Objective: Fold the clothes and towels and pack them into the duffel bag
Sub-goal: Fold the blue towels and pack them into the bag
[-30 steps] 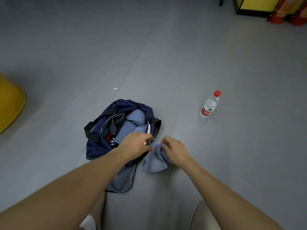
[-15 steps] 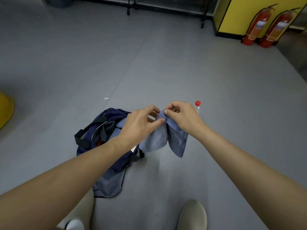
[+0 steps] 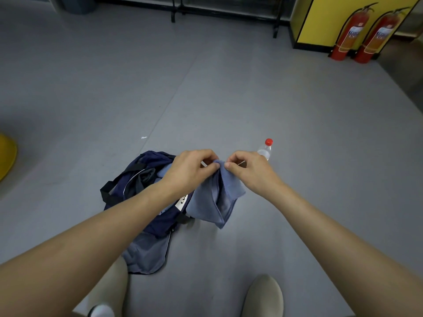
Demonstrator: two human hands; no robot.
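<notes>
Small blue terry towel (image 3: 214, 203) held up at frame centre.
We see the left hand (image 3: 191, 171) and right hand (image 3: 250, 171) close together, each pinching the towel's top edge between thumb and fingertips. The cloth hangs just right of the open navy fabric duffel bag (image 3: 150, 161), which has clothes inside. A clear red-capped plastic bottle (image 3: 265, 150) stands beyond the right hand.

Industrial hall: bare grey floor (image 3: 229, 99), fire extinguishers (image 3: 348, 35).
</notes>
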